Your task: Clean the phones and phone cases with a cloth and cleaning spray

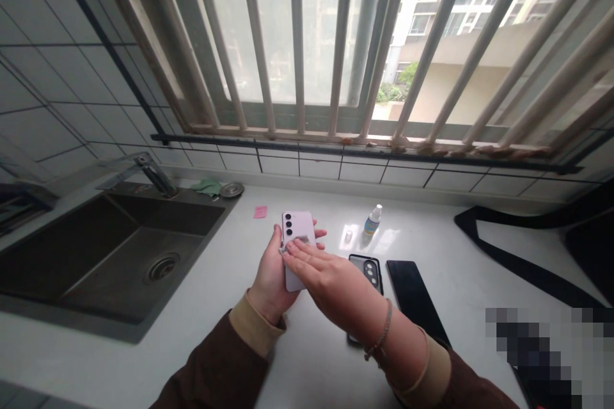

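Lilac phone [298,233] sits gripped in the left hand [269,281] just right of the sink [96,255]; right hand [326,278], fingers flat, presses a small wipe [293,244] onto its back.

The right hand [326,281] covers the lower part of the pale phone [297,230] and the near end of the phone case [367,268]. A blurry patch [549,351] hides the near right corner. The sink [71,249] runs off the left edge.
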{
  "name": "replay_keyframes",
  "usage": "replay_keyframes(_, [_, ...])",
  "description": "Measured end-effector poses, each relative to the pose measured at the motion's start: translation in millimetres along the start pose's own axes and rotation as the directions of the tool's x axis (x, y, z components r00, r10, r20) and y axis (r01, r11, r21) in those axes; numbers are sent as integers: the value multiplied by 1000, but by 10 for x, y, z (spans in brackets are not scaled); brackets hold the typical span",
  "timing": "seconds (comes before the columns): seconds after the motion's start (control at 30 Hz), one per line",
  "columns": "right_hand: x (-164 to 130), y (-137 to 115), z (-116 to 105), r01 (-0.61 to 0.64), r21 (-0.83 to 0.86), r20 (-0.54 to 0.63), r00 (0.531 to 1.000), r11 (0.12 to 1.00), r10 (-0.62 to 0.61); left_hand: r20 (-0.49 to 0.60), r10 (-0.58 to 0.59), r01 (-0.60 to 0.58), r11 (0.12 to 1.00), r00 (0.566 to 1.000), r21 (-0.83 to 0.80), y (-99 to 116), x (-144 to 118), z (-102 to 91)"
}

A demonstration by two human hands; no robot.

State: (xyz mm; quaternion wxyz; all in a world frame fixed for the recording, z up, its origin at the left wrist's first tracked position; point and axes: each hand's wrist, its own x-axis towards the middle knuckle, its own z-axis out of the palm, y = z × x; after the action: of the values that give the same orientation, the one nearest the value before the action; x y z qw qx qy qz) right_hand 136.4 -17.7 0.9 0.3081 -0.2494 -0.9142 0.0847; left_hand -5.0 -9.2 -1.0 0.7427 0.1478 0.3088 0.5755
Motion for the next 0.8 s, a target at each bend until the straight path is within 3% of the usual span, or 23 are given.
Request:
replay_keyframes(0.23, [-24, 143, -61, -156, -81, -144, 979, 984, 143, 89, -96, 101, 993, 991, -64, -139, -13, 97])
replay_keyframes(0.4, [-18, 137, -117, -241, 2, -188, 953, 971, 237, 115, -99, 109, 991, 988, -84, -201, -29, 125])
replay_keyframes(0.57, [-2, 42, 10, -116, 121, 17, 993, 986, 115, -90, -10, 7, 1000, 996, -26, -74, 49, 12])
replay_keyframes(0.67, [-12, -12, 43, -44, 177, 100, 995, 983, 27, -204, 104, -117, 992, 973, -52, 54, 135, -91])
replay_keyframes(0.8, [-34, -31, -10, -9, 175, 170, 985, 985, -22, -306, 142, -176, 980, 941, -88, 143, 213, -178])
